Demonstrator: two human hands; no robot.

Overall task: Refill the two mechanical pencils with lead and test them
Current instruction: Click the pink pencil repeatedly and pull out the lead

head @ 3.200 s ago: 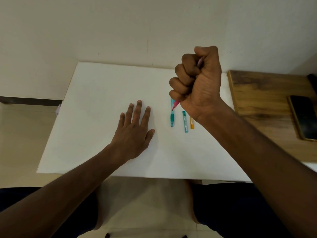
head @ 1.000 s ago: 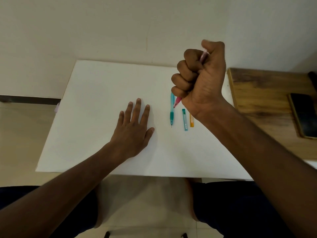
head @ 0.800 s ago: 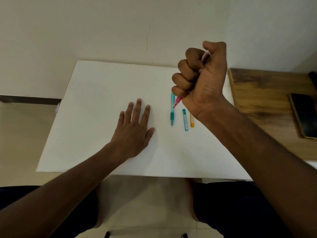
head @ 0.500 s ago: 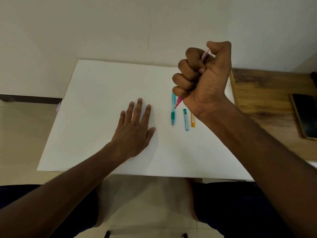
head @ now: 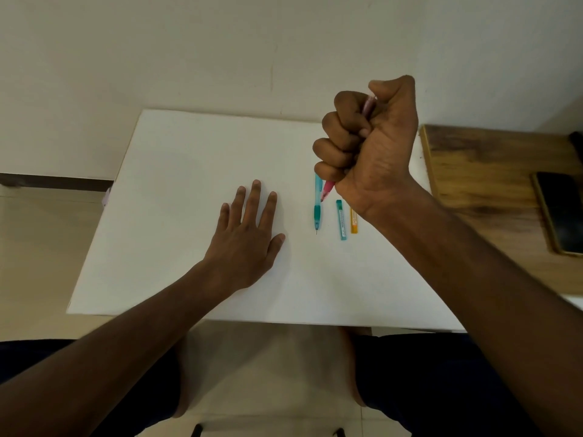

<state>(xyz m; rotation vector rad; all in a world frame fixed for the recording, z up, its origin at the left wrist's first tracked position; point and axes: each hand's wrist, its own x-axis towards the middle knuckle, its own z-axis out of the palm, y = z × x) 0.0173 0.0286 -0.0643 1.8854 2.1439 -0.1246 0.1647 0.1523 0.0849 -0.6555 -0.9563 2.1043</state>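
At nine o'clock a dark skirting strip (head: pixel 53 181) runs along the foot of a plain cream wall (head: pixel 220 48), with pale floor tiles (head: pixel 34 257) beneath it. The white bench (head: pixel 176 171) fills the middle of the view, its far edge against the wall and its near edge above the person's knees in dark shorts (head: pixel 426 373).

The left hand (head: pixel 246 238) lies flat on the bench a little left of centre, palm down, fingers straight and slightly spread toward twelve o'clock, holding nothing.

To its right, at about three o'clock from it, a teal mechanical pencil (head: pixel 317 206) lies on the bench, its tip toward six o'clock. Just beside that, farther right, lies a teal lead case (head: pixel 341 219), and next to it an orange lead case (head: pixel 354 223), partly hidden by the right wrist. The three lie roughly parallel and apart from one another.

The right hand (head: pixel 369 143) is raised above the bench at about one o'clock from centre, clenched in a fist round a pink mechanical pencil (head: pixel 327 190). The pencil's pink tip points out of the bottom of the fist toward seven o'clock, over the teal pencil's upper barrel; its pale top end shows between the curled forefinger and the thumb, which sits over it.

At three o'clock a wooden tabletop (head: pixel 479 171) adjoins the bench, with a dark phone (head: pixel 561 212) lying screen up near the right edge.
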